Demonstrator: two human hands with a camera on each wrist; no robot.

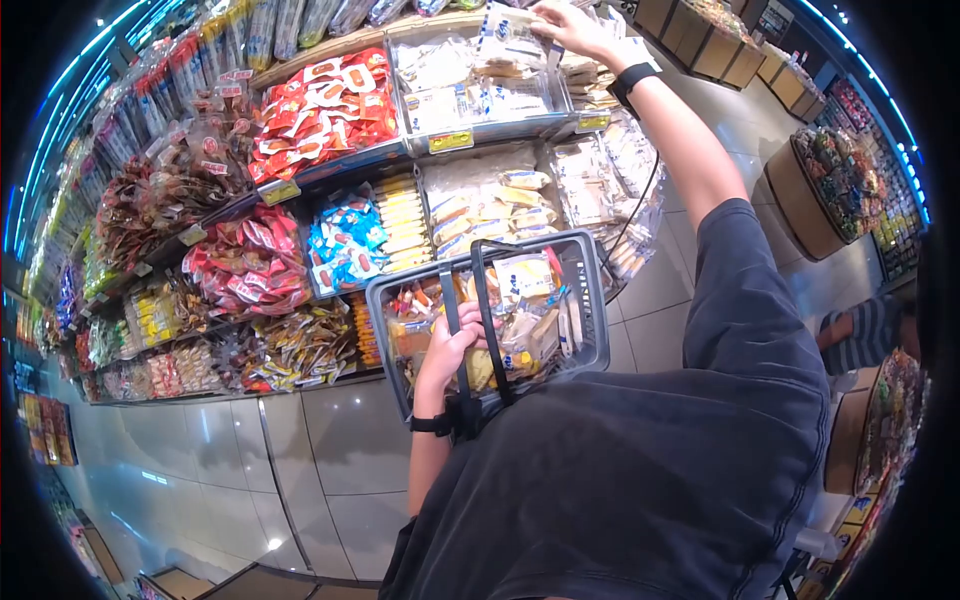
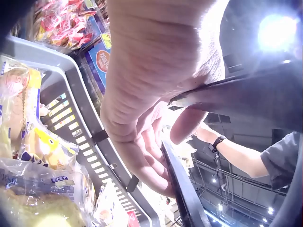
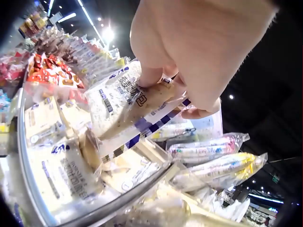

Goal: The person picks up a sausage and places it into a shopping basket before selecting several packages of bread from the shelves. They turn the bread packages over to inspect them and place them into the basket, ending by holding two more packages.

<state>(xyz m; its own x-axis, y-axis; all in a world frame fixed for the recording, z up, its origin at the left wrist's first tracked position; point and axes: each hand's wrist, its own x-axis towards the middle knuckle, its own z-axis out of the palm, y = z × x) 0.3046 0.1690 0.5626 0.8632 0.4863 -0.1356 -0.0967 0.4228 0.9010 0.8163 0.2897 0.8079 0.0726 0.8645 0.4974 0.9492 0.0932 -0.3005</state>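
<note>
My right hand (image 1: 572, 28) reaches far out over the top row of a stepped display. It pinches a clear-wrapped bread packet (image 3: 118, 101) by one end, tilted above a bin of similar packets (image 3: 66, 172). Close to my body, my left hand (image 1: 455, 345) has its fingers curled round the black handle (image 2: 182, 191) of a grey shopping basket (image 1: 600, 310). Bagged snacks and breads (image 1: 525, 340) fill much of the basket, among them a packet with a yellow print (image 2: 49, 142).
Red snack packets (image 1: 325, 110) lie in the bin left of the breads. Blue packets (image 1: 345, 240) and yellow-wrapped sticks (image 1: 403, 220) sit on the lower tier, behind the basket. Bin dividers and price tags (image 1: 450, 141) edge the tiers. A round produce stand (image 1: 825, 190) is at the right.
</note>
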